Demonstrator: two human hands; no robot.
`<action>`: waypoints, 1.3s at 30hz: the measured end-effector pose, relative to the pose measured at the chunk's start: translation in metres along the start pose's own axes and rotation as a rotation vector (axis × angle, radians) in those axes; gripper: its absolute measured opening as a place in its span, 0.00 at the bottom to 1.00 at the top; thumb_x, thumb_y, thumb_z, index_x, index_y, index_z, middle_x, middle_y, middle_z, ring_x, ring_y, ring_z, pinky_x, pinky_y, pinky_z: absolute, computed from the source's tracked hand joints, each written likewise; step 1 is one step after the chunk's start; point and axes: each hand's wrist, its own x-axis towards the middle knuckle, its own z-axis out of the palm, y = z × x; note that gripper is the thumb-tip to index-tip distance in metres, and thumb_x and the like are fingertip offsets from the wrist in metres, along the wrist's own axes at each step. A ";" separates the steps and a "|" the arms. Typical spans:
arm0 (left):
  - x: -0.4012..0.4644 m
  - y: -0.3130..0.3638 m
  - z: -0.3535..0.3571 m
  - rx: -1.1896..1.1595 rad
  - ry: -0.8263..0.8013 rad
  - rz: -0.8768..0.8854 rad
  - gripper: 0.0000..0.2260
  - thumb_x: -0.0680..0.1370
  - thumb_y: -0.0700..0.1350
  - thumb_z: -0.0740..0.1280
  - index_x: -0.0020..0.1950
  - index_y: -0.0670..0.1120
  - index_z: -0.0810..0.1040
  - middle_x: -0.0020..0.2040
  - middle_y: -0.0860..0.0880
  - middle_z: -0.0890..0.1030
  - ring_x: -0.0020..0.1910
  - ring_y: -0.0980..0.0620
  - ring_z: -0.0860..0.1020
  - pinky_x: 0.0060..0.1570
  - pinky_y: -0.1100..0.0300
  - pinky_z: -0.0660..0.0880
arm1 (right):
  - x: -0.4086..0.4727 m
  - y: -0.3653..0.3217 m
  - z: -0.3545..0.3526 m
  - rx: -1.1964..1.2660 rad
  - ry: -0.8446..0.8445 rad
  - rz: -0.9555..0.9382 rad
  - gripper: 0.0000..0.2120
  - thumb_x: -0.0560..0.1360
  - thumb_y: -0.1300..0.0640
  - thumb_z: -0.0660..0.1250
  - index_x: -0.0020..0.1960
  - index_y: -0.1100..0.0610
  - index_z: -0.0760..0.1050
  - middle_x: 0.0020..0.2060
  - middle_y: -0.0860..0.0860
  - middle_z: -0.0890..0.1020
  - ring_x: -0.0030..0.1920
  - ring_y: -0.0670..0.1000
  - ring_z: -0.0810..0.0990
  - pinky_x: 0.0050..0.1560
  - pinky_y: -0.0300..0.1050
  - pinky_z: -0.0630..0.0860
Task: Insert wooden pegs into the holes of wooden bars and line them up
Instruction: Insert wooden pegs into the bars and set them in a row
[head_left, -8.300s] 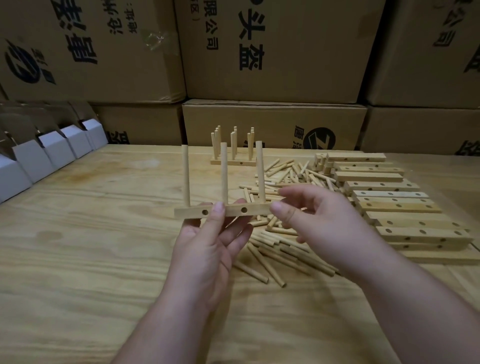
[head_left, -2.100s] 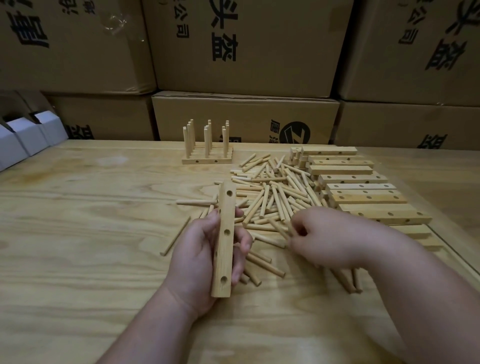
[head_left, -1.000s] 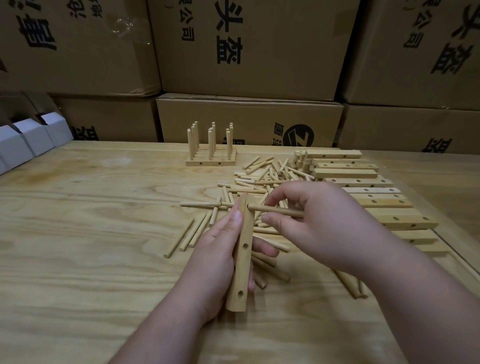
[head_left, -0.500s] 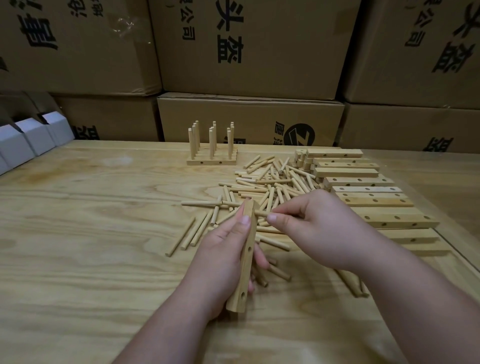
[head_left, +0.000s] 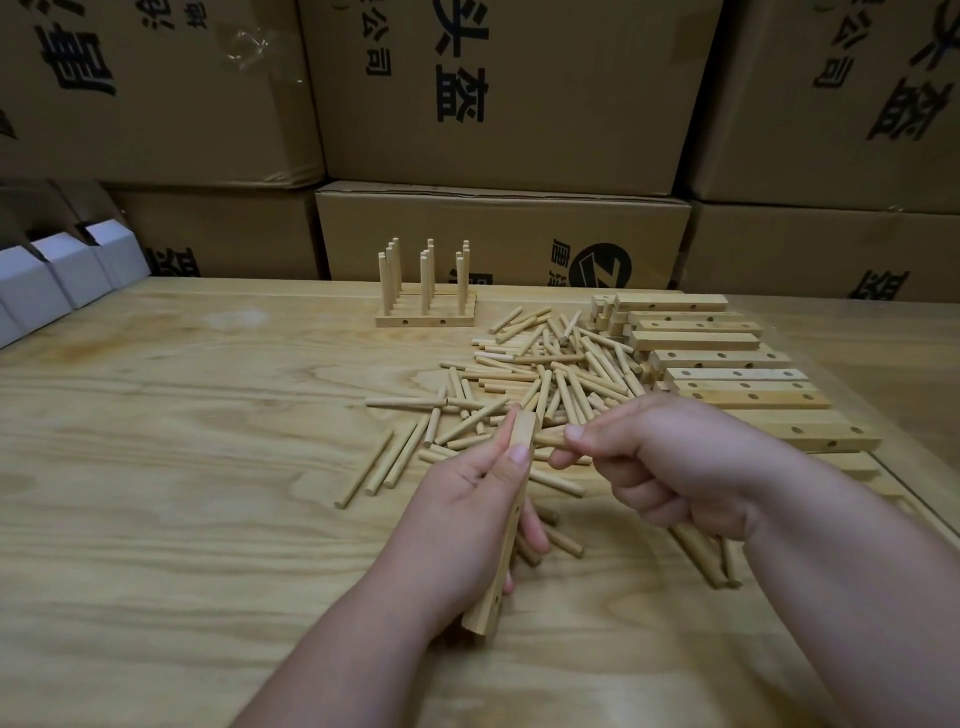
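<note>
Peg (head_left: 551, 442), a smooth round dowel of pale wood, is pinched between the thumb and forefinger of the right hand (head_left: 670, 462), and its tip now sits in the top hole of the bar (head_left: 506, 525). A second ago the peg lay level just short of the bar; it has since been pushed sideways into the hole, so the first of this bar's holes is likely being filled. The left hand (head_left: 462, 525) grips the bar, a squared stick of light wood with drilled holes, with fingers curled round it and the thumb pressed along its side, holding it on end above the table (head_left: 156, 467). Beyond the hands lies a loose heap of pegs (head_left: 540, 374). To the right, blank bars (head_left: 727, 364) lie in a row. Farther back stand finished bars (head_left: 426, 312), pegs upright, lined up. Printed cardboard boxes (head_left: 498, 93) fill the background.
</note>
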 end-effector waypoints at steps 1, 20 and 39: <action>0.000 0.000 0.000 0.008 -0.004 0.002 0.18 0.80 0.58 0.61 0.70 0.70 0.67 0.31 0.46 0.81 0.23 0.57 0.77 0.22 0.62 0.72 | 0.000 0.000 0.001 0.020 -0.008 0.015 0.12 0.81 0.53 0.68 0.49 0.61 0.86 0.26 0.47 0.61 0.25 0.45 0.56 0.21 0.35 0.55; 0.003 0.004 -0.009 -0.404 0.060 -0.032 0.19 0.85 0.54 0.54 0.57 0.50 0.84 0.32 0.42 0.78 0.19 0.47 0.71 0.21 0.63 0.68 | -0.008 -0.014 0.022 0.170 0.329 -0.539 0.18 0.76 0.40 0.60 0.49 0.51 0.83 0.30 0.50 0.73 0.28 0.47 0.67 0.24 0.42 0.62; -0.004 0.009 -0.003 -0.168 0.015 -0.079 0.19 0.86 0.53 0.53 0.53 0.43 0.79 0.25 0.43 0.74 0.19 0.48 0.70 0.20 0.63 0.68 | 0.009 0.012 0.053 0.433 -0.094 -0.383 0.39 0.63 0.25 0.65 0.59 0.54 0.84 0.38 0.51 0.73 0.34 0.46 0.69 0.23 0.36 0.62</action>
